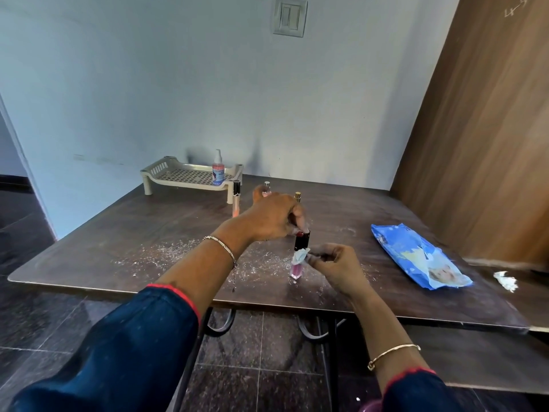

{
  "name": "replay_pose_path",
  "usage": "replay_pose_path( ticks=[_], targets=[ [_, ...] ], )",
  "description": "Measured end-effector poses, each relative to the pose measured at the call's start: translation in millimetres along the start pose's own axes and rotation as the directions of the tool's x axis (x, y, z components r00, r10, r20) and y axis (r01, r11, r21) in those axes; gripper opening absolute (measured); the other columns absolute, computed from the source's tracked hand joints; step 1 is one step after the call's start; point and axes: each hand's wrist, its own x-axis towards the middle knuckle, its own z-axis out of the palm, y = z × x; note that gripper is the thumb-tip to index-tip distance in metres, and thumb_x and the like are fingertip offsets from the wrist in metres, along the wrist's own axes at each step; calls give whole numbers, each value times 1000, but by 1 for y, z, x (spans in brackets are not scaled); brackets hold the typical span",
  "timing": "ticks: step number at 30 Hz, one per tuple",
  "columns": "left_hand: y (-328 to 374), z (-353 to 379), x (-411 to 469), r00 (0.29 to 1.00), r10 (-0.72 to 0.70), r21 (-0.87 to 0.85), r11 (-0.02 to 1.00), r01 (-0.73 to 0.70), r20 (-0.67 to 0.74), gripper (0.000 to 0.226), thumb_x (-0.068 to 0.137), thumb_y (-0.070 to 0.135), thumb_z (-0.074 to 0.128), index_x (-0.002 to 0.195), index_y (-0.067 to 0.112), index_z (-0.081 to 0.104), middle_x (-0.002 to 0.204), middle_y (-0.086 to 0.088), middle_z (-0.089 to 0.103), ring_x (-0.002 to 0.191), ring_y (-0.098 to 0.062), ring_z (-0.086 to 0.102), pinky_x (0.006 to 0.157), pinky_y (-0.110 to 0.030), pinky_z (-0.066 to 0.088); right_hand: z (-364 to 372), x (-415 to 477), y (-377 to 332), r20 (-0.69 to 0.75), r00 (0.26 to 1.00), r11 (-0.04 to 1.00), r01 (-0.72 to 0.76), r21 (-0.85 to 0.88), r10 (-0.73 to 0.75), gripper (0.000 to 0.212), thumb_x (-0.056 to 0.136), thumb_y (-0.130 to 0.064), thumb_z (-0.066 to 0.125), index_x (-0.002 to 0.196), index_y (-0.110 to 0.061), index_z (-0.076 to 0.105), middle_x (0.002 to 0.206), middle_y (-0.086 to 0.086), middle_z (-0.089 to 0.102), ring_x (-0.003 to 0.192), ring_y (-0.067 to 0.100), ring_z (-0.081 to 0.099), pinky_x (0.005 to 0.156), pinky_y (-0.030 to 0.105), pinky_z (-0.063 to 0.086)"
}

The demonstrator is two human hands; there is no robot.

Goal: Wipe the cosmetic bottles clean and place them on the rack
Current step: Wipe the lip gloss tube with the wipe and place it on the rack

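A slim pink lip-gloss bottle with a black cap stands upright on the dusty brown table. My left hand grips its cap from above. My right hand presses a small white wipe against the bottle's middle. Behind my left hand stand a peach tube with a black cap, a pink bottle with a silver cap and a gold-capped bottle, partly hidden. The beige plastic rack sits at the back left and holds a pink spray bottle.
A blue wet-wipe pack lies on the table's right side. A crumpled used wipe rests near the right edge. White dust is scattered over the front of the table. A wooden panel rises on the right, a wall behind.
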Motion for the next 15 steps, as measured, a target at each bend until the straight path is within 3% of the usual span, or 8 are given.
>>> replay_pose_path(
  ticks=[3,5,8,10,13,15],
  targets=[
    [0,-2,0,1000,-4,13,1000,4,12,14,80,19,71,88,30,72,96,23,68,103,4,52,113,-48,2,4,-4,11,11,998,989,-67,-130,68,16,75,0,76,82,-15,72,79,3,71,68,5,65,67,18,53],
    [2,-2,0,1000,-11,31,999,11,9,15,80,18,71,88,31,72,95,23,68,107,1,54,114,-49,1,6,-5,13,8,999,954,-45,-296,49,13,76,-4,78,84,-13,74,70,-10,66,58,-7,60,59,6,44],
    [4,-2,-2,1000,-22,32,999,22,-11,15,80,18,71,87,31,72,92,24,68,108,2,54,114,-49,2,8,-4,13,9,1000,924,-19,-383,24,15,76,-6,78,90,-8,75,67,-16,61,49,-14,53,51,2,37],
    [3,0,-3,999,-21,19,1000,21,-29,15,80,18,72,87,30,73,91,24,68,103,4,55,114,-47,4,9,-6,10,-6,1000,950,-22,-312,21,16,74,-5,79,89,-8,74,68,-12,64,51,-10,56,53,4,39],
    [3,2,-6,998,-18,-3,1000,18,-56,14,81,18,71,88,29,73,98,21,70,96,8,49,109,-42,9,11,-9,4,-35,999,999,-34,18,35,17,71,2,79,80,-10,71,68,-1,68,59,4,61,55,14,48],
    [3,3,-7,998,-12,-23,1000,10,-69,13,81,19,71,89,29,73,99,20,70,95,8,47,105,-37,10,14,-12,2,-61,998,995,-19,101,26,19,70,5,78,76,-10,69,68,2,68,60,7,63,56,16,51]
  ],
)
